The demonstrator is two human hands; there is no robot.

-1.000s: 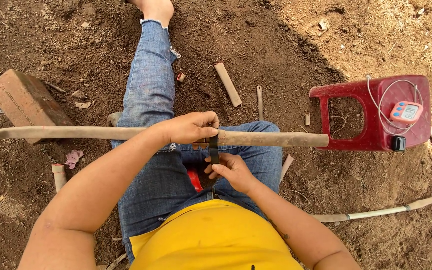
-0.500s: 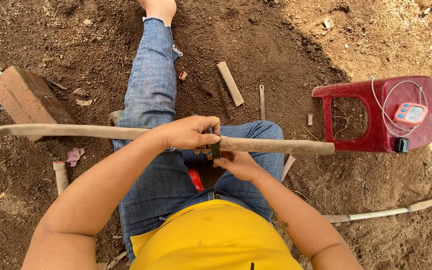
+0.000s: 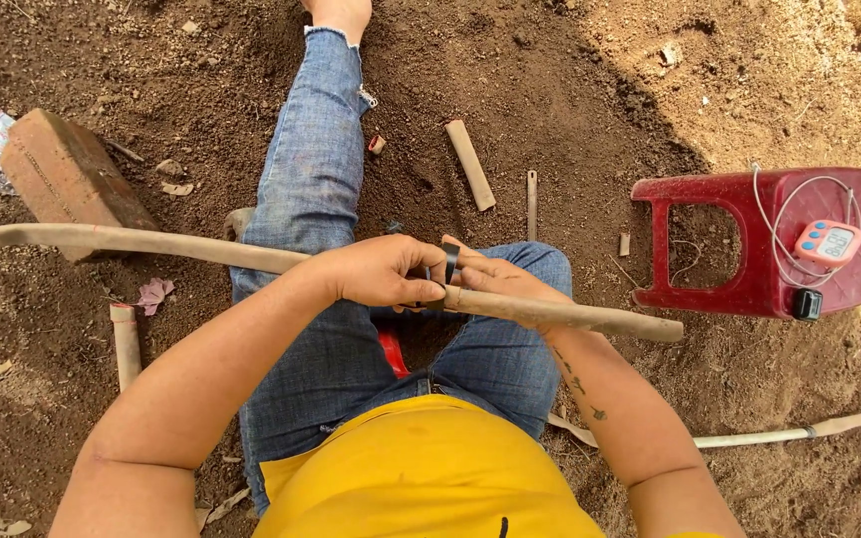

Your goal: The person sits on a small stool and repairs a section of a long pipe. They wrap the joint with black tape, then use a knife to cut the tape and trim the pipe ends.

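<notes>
Long tan hose (image 3: 151, 242), dusty and slightly curved, lies across my lap from the far left of the view to a cut end just short of the red plastic stool (image 3: 749, 249). I sit on bare brown soil in blue jeans and a yellow shirt, with one leg stretched forward and the other bent.

My left hand (image 3: 381, 271) is closed over the top of the hose above my knees, fingers wrapped round it. My right hand (image 3: 495, 279) sits just beside the left, touching the hose, with the fingers curled against it from the right side. Between the two hands a narrow black band (image 3: 449, 264) stands upright against the hose; I cannot tell whether it is tape or a clamp, nor which fingers pinch it.

Surroundings:
- A red brick (image 3: 67, 179) rests on the soil at the left, touching the hose from behind.
- A short tan pipe offcut (image 3: 470, 164) lies beyond my bent knee.
- A small pink digital device (image 3: 829, 242) with a white cord rests on the stool.
- A second thin pale hose (image 3: 799, 433) runs along the ground at the lower right.
- A small red object (image 3: 391, 351) shows between my thighs, partly hidden.
</notes>
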